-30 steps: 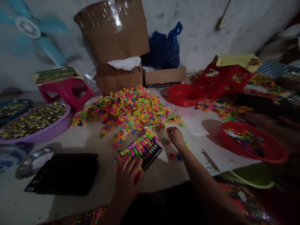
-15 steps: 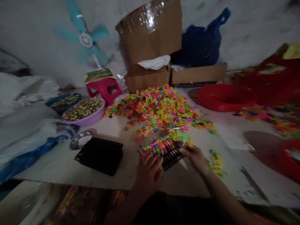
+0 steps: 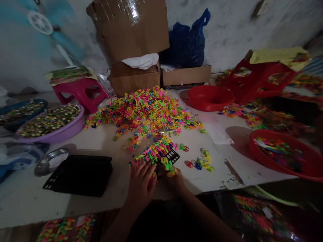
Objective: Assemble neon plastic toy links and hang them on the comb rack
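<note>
A black grid tray [image 3: 173, 155] lies at the table's front, its left part lined with rows of small bright plastic pieces [image 3: 151, 153] in pink, green, yellow and blue. My left hand [image 3: 140, 179] rests over the near left end of those rows, fingers stretched out. Bits of yellow and red show beside its thumb; whether they are held is unclear. My right hand [image 3: 174, 179] is closed around some green and yellow plastic pieces [image 3: 168, 167] at the tray's near edge, its fingertips partly hidden. Right of it lie loose yellow pieces [image 3: 207, 161], with red and blue ones close by.
A large heap of pieces [image 3: 148, 111] stands behind the tray. Stacked black trays [image 3: 80, 174] and a metal dish [image 3: 47, 163] are left, near a purple basin [image 3: 63, 129]. Red basins [image 3: 212, 99] sit right, one holding pieces. Boxes [image 3: 131, 33] and a fan stand behind.
The view has swung right. My right hand has moved from the tray's right end in to its near edge beside my left hand. Red, blue and green pieces now lie right of the tray.
</note>
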The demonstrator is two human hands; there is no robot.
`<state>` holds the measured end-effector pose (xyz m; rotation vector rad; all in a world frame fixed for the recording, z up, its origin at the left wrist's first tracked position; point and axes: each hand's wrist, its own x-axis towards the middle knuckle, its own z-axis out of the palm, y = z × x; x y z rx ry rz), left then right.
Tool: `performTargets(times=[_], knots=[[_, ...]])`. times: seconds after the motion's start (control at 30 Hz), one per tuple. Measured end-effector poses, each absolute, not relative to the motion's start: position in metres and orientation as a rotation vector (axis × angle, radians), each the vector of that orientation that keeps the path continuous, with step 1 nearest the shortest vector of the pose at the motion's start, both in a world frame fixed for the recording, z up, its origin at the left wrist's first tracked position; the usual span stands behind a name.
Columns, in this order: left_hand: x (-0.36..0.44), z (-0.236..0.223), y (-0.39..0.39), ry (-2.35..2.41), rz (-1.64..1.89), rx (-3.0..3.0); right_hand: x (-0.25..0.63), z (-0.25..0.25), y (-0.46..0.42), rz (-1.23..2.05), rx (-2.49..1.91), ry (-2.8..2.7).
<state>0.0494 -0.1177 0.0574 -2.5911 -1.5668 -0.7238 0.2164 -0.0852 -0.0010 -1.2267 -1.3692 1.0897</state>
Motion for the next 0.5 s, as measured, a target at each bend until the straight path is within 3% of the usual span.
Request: performTargets(times=[0.23, 0.5], knots=[[0.05, 0.058, -0.118, -1.571, -0.744, -2.582, 0.232, 0.013, -0.082, 1.438, -1.023, -1.194], [0.049, 0.057, -0.119, -1.599, -0.648, -2.557, 0.211, -0.008, -0.091, 0.948, -1.285, -1.706]])
